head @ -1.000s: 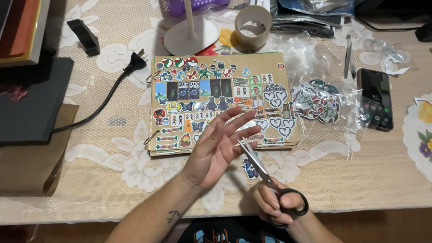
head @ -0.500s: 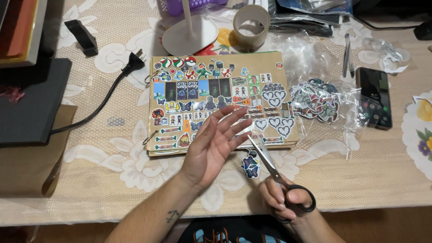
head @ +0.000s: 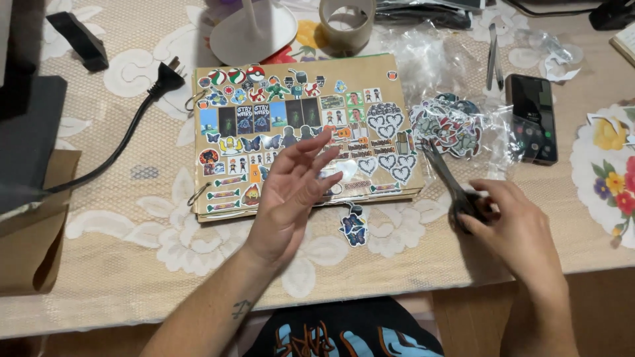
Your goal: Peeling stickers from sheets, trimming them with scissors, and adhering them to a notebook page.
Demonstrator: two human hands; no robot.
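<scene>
My left hand (head: 291, 192) hovers open, fingers spread, over the near right part of a brown ring-bound notebook (head: 301, 132) covered with many small stickers. My right hand (head: 516, 228) grips the black handles of a pair of scissors (head: 446, 175), blades pointing up-left, low over the table to the right of the notebook. A blue butterfly sticker cutout (head: 354, 225) lies on the tablecloth just below the notebook's front edge, between my hands. A clear bag of stickers (head: 450, 129) sits right of the notebook, next to the scissor tips.
A dark phone (head: 532, 119) and tweezers (head: 493, 56) lie at the right. A tape roll (head: 347, 23) and white lamp base (head: 254, 33) stand behind the notebook. A black power cord and plug (head: 159, 82) runs left. Brown paper bag (head: 33, 218) at the left edge.
My right hand has carried the scissors from beneath my left hand out to the right of the notebook. The butterfly cutout now lies uncovered on the cloth. My left hand stayed spread over the notebook.
</scene>
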